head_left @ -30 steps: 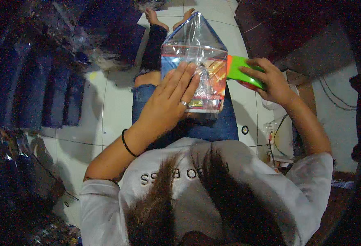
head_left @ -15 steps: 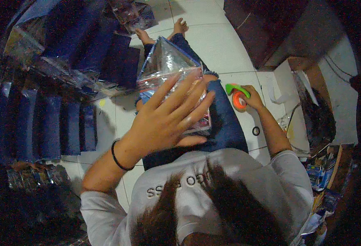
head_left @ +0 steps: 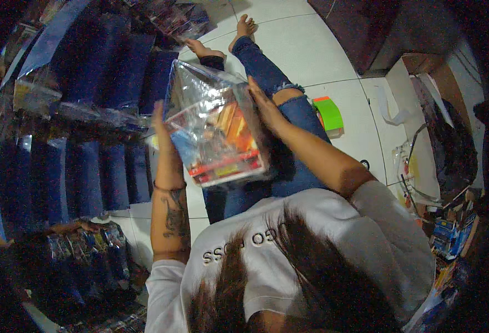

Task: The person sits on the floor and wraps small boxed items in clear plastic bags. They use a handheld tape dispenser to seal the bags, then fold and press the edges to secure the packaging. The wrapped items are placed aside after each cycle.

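On my lap lies a box wrapped in clear plastic (head_left: 222, 133), tilted, with a colourful orange, blue and red printed front blurred by motion. My left hand (head_left: 167, 152) is upright along the box's left side, its fingers straight and blurred; whether it touches the plastic I cannot tell. Against the box's right edge rests my right hand (head_left: 266, 111), flat with outstretched fingers. Beside my right thigh, a green and orange tape dispenser (head_left: 328, 114) stands on the floor, out of my hands.
Rows of dark blue boxes or panels (head_left: 89, 172) in clear plastic fill the left side. An open carton (head_left: 416, 122) with dark contents stands at right, near a strip of white material (head_left: 391, 111). Dark furniture (head_left: 372, 33) rises at the far right. White tiles (head_left: 305, 50) cover the floor.
My right hand has let go of the tape dispenser and come to the box's right side. My left hand has moved off the box's top to its left side. The box has turned slightly.
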Action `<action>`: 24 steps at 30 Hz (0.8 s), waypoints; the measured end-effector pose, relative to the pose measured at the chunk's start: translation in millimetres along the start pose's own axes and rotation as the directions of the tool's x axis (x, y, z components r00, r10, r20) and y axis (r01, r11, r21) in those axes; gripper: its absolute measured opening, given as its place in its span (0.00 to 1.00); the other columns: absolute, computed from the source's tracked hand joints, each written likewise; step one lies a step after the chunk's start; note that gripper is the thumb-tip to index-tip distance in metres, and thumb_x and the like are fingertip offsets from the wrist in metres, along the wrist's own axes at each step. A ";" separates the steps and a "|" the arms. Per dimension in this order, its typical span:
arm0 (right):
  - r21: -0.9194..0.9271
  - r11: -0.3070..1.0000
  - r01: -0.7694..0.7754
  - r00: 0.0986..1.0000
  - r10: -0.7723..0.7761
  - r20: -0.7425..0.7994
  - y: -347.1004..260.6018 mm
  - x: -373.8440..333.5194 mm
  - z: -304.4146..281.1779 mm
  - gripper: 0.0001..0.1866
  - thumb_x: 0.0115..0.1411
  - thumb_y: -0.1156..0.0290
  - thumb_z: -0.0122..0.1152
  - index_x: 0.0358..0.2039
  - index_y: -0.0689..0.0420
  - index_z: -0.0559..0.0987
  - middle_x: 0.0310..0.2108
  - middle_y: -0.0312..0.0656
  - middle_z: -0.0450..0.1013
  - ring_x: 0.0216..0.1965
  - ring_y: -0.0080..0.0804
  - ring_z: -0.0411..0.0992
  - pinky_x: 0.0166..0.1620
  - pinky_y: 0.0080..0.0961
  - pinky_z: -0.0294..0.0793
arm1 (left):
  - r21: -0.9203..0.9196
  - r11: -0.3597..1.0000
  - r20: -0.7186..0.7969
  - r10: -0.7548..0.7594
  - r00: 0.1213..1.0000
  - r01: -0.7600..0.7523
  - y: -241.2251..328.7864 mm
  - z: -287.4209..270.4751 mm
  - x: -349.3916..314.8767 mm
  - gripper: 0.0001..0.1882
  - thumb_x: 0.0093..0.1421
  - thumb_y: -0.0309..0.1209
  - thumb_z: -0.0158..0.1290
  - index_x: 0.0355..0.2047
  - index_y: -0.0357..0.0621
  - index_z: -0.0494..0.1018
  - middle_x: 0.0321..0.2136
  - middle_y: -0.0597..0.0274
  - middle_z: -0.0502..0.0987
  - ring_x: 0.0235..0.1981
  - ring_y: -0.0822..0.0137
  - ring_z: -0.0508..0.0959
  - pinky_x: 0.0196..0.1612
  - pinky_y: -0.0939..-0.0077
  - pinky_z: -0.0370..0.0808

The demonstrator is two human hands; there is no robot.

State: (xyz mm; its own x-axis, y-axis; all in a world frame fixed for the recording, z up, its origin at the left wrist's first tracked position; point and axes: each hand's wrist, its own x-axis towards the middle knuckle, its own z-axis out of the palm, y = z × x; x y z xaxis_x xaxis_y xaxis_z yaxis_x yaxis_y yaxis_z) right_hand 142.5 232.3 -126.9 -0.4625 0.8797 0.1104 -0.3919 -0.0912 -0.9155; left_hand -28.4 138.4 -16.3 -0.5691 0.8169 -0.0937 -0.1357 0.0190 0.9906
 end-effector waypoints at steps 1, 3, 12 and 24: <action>0.120 0.958 -0.260 0.965 0.256 0.052 11.8 9.6 -12.7 0.31 0.68 0.49 0.35 0.61 0.60 0.62 0.58 0.46 0.63 0.58 0.39 0.62 0.62 0.31 0.56 | -0.034 0.991 0.078 -0.125 0.989 0.128 -14.5 3.5 4.9 0.29 0.63 0.47 0.41 0.57 0.38 0.60 0.58 0.52 0.61 0.60 0.54 0.59 0.63 0.61 0.55; 0.197 0.790 -0.581 0.808 0.589 0.022 28.3 17.5 -33.2 0.34 0.66 0.42 0.34 0.53 0.60 0.71 0.48 0.44 0.73 0.47 0.38 0.72 0.54 0.31 0.68 | -0.031 0.983 0.203 -0.173 0.964 0.183 -35.5 17.1 3.0 0.34 0.61 0.50 0.42 0.59 0.38 0.55 0.59 0.51 0.55 0.61 0.53 0.54 0.64 0.61 0.51; 0.142 0.844 -0.518 0.764 0.381 0.520 -118.0 31.1 -41.5 0.34 0.65 0.41 0.35 0.55 0.58 0.69 0.54 0.46 0.68 0.52 0.35 0.68 0.57 0.30 0.65 | 0.403 0.518 0.476 0.586 0.656 -0.755 -16.5 32.1 -37.4 0.57 0.52 0.65 0.47 0.66 0.41 0.34 0.67 0.48 0.30 0.68 0.48 0.30 0.68 0.62 0.34; -0.816 0.576 0.050 0.420 0.729 0.540 -62.2 99.6 49.8 0.35 0.62 0.35 0.37 0.49 0.51 0.78 0.43 0.40 0.75 0.45 0.30 0.70 0.51 0.27 0.66 | 0.512 -0.406 0.854 0.335 0.399 -0.757 -135.9 41.4 -98.9 0.39 0.59 0.47 0.49 0.67 0.54 0.47 0.67 0.53 0.45 0.67 0.47 0.46 0.66 0.52 0.46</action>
State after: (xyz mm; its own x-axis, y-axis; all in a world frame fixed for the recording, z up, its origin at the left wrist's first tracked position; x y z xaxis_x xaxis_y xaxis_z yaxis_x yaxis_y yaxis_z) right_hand 81.2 302.3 -39.7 -0.9096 0.0509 -0.4123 0.4003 0.3726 -0.8372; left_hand 79.9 78.9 -137.6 0.4202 0.8243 0.3795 0.9013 -0.3305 -0.2801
